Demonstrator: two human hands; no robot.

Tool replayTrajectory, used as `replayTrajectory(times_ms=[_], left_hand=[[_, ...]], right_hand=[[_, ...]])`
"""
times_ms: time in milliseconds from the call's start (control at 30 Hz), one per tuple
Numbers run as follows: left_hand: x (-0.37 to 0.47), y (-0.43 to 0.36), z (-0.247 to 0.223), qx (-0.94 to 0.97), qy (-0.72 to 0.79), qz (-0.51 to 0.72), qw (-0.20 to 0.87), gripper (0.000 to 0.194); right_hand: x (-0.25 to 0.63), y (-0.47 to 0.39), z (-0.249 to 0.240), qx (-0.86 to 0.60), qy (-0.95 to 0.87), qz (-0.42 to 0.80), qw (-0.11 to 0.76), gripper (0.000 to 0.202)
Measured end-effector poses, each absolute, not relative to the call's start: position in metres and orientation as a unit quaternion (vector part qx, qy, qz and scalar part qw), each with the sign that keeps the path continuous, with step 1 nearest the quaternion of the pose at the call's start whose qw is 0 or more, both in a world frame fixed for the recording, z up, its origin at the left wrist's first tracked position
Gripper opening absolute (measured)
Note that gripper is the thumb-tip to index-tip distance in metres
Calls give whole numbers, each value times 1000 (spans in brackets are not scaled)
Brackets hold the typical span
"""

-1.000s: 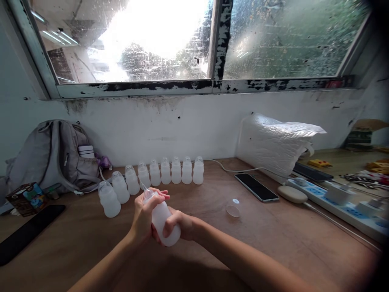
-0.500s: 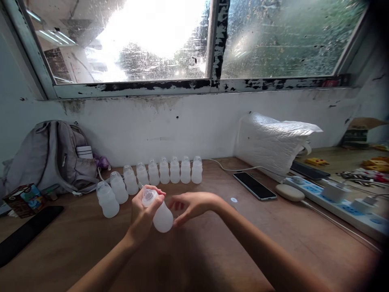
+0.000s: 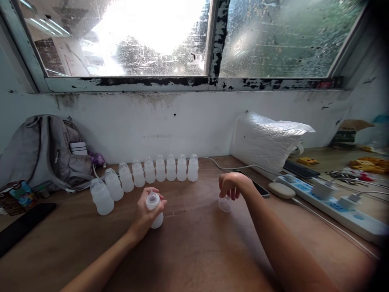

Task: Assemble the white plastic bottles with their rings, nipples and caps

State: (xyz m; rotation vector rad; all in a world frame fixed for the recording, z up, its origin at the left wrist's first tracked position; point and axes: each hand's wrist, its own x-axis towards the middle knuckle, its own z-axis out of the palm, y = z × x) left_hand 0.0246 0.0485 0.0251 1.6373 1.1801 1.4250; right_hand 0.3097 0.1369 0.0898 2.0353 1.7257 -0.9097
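Near the middle of the table my left hand [image 3: 145, 213] is wrapped round a frosted white bottle [image 3: 157, 221], whose clear nipple top points up with no cover over it. To the right, my right hand [image 3: 232, 185] pinches a clear cap [image 3: 225, 206] from above, its wide open rim at or just above the wood. Several similar frosted bottles [image 3: 139, 174] stand upright in a curved row behind my left hand, with clear covers over their tops.
A grey backpack [image 3: 45, 150], a small box [image 3: 18, 196] and a black slab [image 3: 27, 227] lie left. On the right are a phone [image 3: 258, 188], partly behind my right hand, a rounded pad [image 3: 281, 190], a power strip [image 3: 334, 207] and a silvery padded bag [image 3: 264, 142]. The wooden table [image 3: 188, 251] runs beneath.
My right hand has moved away from the bottle to the right, and a clear cap now shows in its fingers. The bottle in my left hand is more upright. The view has shifted slightly.
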Motion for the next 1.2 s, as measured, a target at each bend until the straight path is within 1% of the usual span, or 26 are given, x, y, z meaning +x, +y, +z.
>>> replayTrajectory(times_ms=[100,167,233,300,400,500,533,600,700,767,833,933,1000,1033,1067,1133,1167,1200], left_hand=[[22,52,12,644,446,523,338,50],[20,55,2,673,451,473,346,55],[19,57,-6,695,453,431,356,54],[18,59,-9,698,449,414,372,51],[18,59,-3,684,437,422,404,44],[18,57,8,671,435,423,425,34],[18,57,10,666,435,424,432,33],[19,56,12,647,430,436,454,38],[19,60,6,603,432,463,485,50],[19,64,0,583,448,474,484,48],[19,66,-5,574,465,483,470,46],[22,66,-10,557,502,506,427,48],[24,64,-11,537,524,523,404,48],[25,62,-11,526,530,532,399,48],[26,60,-11,512,533,544,398,48],[28,58,-11,478,535,573,397,47],[28,57,-10,463,534,587,395,47],[28,56,-10,450,534,597,395,45]], right_hand=[[297,139,87,709,627,-294,135,25],[289,138,87,702,648,-281,98,22],[284,138,88,689,670,-271,46,22],[281,138,88,673,691,-261,-23,22],[278,139,89,627,714,-259,-174,17],[274,138,94,527,722,-314,-321,16],[272,136,96,490,722,-338,-353,18],[268,134,98,437,723,-374,-382,20],[265,133,97,444,731,-371,-361,18],[262,132,93,476,738,-369,-304,21],[258,127,89,497,745,-398,-198,36],[241,109,88,487,746,-455,-4,69],[223,90,88,465,756,-455,70,84],[213,79,87,463,771,-429,87,88],[202,68,86,458,792,-396,82,87],[183,47,81,421,849,-318,25,78],[174,39,76,429,865,-260,-11,76],[166,33,71,430,875,-221,-27,74]])
